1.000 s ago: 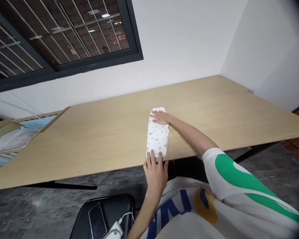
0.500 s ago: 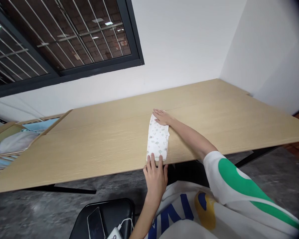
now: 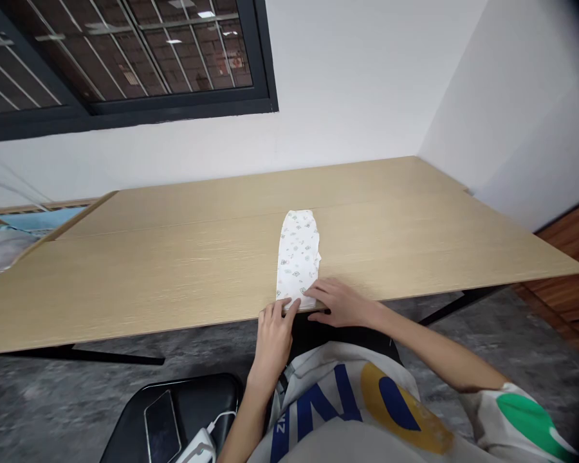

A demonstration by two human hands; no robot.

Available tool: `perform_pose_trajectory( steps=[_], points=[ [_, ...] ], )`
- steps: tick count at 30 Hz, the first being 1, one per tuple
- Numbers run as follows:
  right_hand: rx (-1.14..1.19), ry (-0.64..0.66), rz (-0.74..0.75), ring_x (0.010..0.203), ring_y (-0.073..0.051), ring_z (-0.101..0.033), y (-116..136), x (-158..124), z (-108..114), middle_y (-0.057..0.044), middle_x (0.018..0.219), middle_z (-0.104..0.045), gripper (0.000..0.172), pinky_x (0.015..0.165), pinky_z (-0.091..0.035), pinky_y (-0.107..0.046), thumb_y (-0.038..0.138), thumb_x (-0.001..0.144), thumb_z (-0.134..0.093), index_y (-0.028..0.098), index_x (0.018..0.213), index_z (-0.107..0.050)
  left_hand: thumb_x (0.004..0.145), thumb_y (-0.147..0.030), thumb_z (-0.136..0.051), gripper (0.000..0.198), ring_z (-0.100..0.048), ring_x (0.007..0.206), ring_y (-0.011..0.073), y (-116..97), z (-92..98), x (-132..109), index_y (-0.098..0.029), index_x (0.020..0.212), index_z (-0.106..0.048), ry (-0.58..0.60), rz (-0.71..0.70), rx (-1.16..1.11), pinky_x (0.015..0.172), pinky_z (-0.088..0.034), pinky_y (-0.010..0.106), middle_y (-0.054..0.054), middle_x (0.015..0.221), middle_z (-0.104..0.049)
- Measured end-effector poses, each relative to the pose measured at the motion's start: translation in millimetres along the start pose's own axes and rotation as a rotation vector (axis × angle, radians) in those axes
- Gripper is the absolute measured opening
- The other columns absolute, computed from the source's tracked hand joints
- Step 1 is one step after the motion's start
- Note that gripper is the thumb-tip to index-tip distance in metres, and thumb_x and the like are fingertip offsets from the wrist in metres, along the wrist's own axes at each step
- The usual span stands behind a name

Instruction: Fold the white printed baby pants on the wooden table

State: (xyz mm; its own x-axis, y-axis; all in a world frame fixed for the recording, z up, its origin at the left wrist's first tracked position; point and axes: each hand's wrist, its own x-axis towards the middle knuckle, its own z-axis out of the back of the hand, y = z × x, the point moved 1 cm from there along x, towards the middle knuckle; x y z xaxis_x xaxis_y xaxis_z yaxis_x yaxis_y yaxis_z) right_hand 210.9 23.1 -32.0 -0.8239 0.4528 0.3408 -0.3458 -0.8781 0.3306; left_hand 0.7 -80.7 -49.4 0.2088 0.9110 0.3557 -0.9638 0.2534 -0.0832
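A small white cloth with a fine printed pattern (image 3: 298, 252) lies folded into a narrow strip on the light wooden table (image 3: 174, 257), reaching from the front edge toward the middle. My left hand (image 3: 276, 328) rests at the cloth's near left corner, fingers pressed on its edge. My right hand (image 3: 340, 301) lies at the near right corner, fingertips touching the cloth's edge. Both hands sit at the table's front edge.
A black chair (image 3: 174, 418) at lower left carries a phone (image 3: 163, 427) and a white charger with cable (image 3: 197, 447). A crib with bedding (image 3: 9, 231) stands left of the table. A barred window (image 3: 125, 51) is above; white walls meet at the right corner.
My right hand has come back from the far end of the cloth to its near right corner. The left hand stayed at the near edge. The view shifted slightly.
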Motion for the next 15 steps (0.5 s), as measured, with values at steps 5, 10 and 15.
perform_pose_trajectory(
  steps=[5, 10, 15],
  points=[
    [-0.229, -0.034, -0.026, 0.093, -0.028, -0.063, 23.0, -20.5, -12.6, -0.012, 0.098, -0.067, 0.021, 0.082, -0.050, -0.043, 0.018, 0.103, -0.051, 0.018, 0.117, -0.066, 0.097, -0.006, -0.048, 0.044, -0.068, 0.105, 0.0220, 2.8, 25.9, 1.8, -0.028, 0.131, -0.067, 0.000, -0.097, -0.233, 0.092, -0.055, 0.039, 0.006, 0.115, -0.074],
    [-0.092, -0.042, 0.039, 0.084, -0.022, -0.065, 51.1, -31.9, 18.0, -0.006, 0.090, -0.069, 0.020, 0.081, -0.052, -0.038, 0.025, 0.109, -0.046, 0.023, 0.111, -0.066, 0.099, -0.014, -0.056, 0.033, -0.070, 0.100, 0.0192, -4.8, 53.8, -6.1, -0.027, 0.127, -0.067, -0.106, -0.178, -0.548, 0.090, -0.057, 0.035, 0.004, 0.109, -0.075],
    [0.058, -0.086, 0.018, 0.087, -0.022, -0.068, 57.2, -19.0, 65.2, -0.006, 0.093, -0.073, 0.024, 0.082, -0.053, -0.038, 0.035, 0.110, -0.046, 0.025, 0.114, -0.067, 0.093, -0.010, -0.064, 0.033, -0.068, 0.107, 0.0210, -11.7, 56.3, -11.6, -0.025, 0.123, -0.066, -0.585, -0.055, -0.584, 0.091, -0.058, 0.038, 0.008, 0.115, -0.069]
  ],
)
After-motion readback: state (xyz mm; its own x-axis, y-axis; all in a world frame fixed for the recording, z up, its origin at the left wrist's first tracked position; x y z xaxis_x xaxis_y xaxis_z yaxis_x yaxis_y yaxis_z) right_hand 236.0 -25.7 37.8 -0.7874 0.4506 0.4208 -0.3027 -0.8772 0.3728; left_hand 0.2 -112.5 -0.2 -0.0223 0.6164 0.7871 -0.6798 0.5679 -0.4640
